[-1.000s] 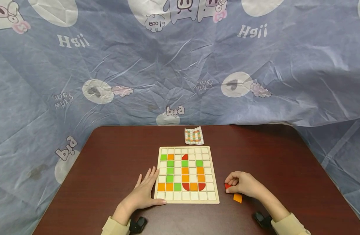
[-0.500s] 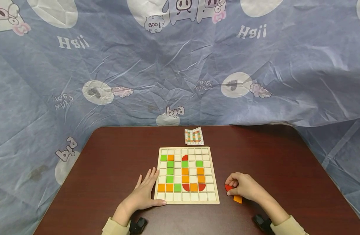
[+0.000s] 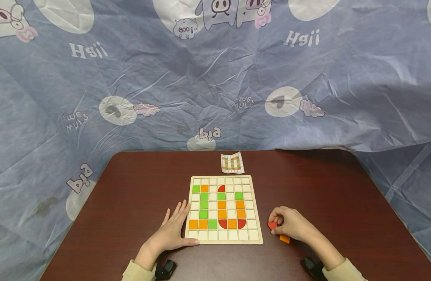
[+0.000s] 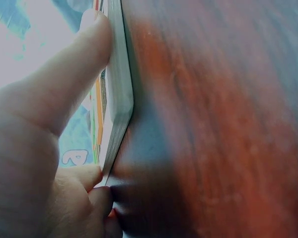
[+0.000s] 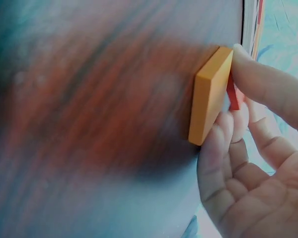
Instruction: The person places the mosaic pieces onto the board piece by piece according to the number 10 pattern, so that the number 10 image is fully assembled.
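Observation:
A pale wooden grid board (image 3: pixel 229 241) lies on the table, with green and orange square tiles and several red quarter-round pieces in its cells. My left hand (image 3: pixel 170 233) rests at the board's near left corner, fingers extended along the left edge and thumb on the near edge; the left wrist view shows the thumb (image 4: pixel 92 44) on the rim. To the right of the board, my right hand (image 3: pixel 295 223) pinches a red quarter-round piece (image 3: pixel 272 225) between thumb and fingers. An orange square tile (image 5: pixel 208 96) lies beside it, partly under the hand in the head view.
Behind the board lies a small paper card (image 3: pixel 232 162) printted with a coloured grid pattern. The dark wooden table (image 3: pixel 148 183) extends to both sides. A grey-blue printed cloth (image 3: pixel 187 86) hangs along the table's far edge.
The red piece has shifted slightly and shows more of its face between my right fingers. My right hand covers more of the orange tile. My left hand has stayed in place.

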A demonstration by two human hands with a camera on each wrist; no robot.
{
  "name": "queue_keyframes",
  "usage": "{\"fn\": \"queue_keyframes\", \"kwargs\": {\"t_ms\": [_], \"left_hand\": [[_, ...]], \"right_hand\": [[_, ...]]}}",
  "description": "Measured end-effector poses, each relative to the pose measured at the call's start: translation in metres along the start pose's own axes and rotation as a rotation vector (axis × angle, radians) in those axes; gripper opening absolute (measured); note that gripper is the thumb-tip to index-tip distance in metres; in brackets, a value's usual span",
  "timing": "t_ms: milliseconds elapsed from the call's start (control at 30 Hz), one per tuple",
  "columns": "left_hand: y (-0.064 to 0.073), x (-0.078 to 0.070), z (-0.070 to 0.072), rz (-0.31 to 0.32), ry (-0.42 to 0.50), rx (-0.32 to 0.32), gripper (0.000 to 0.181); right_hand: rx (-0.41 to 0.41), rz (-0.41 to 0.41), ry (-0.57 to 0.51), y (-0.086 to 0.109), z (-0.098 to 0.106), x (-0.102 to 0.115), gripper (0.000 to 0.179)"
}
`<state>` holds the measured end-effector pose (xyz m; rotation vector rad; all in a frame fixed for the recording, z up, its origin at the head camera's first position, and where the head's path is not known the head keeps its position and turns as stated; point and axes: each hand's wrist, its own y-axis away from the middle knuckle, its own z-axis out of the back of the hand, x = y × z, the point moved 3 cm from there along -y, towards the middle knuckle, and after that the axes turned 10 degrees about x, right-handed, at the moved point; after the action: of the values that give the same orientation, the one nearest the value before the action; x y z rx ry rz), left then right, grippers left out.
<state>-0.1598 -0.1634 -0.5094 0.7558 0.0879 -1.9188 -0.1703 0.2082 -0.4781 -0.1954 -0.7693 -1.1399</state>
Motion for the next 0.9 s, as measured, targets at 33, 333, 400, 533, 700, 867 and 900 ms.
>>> {"fn": "queue_keyframes", "kwargs": {"t_ms": [33, 333, 400, 533, 700, 867, 900], "left_hand": [[0.0, 0.0, 0.0, 0.0, 0.002, 0.001, 0.119], [0.0, 0.0, 0.0, -0.002, 0.001, -0.003, 0.12], [0.0, 0.0, 0.0, -0.002, -0.002, -0.004, 0.12], [0.0, 0.001, -0.001, 0.0, -0.006, -0.005, 0.12], [0.0, 0.0, -0.001, -0.002, -0.004, -0.003, 0.12], [0.001, 0.0, -0.001, -0.003, -0.01, -0.001, 0.119], [0.001, 0.0, -0.001, -0.003, -0.01, -0.001, 0.119]], "right_hand": [[0.011, 0.002, -0.018, 0.0, 0.0, 0.0, 0.029], [0.072, 0.015, -0.301, -0.009, 0.009, -0.005, 0.025], [0.056, 0.006, -0.365, -0.013, 0.014, -0.005, 0.027], [0.031, -0.013, -0.465, -0.023, 0.02, -0.004, 0.03], [0.013, -0.02, -0.585, -0.037, 0.021, 0.0, 0.032], [-0.059, -0.037, -0.605, -0.054, 0.023, 0.011, 0.032], [-0.078, -0.045, -0.606, -0.058, 0.023, 0.013, 0.032]]}}
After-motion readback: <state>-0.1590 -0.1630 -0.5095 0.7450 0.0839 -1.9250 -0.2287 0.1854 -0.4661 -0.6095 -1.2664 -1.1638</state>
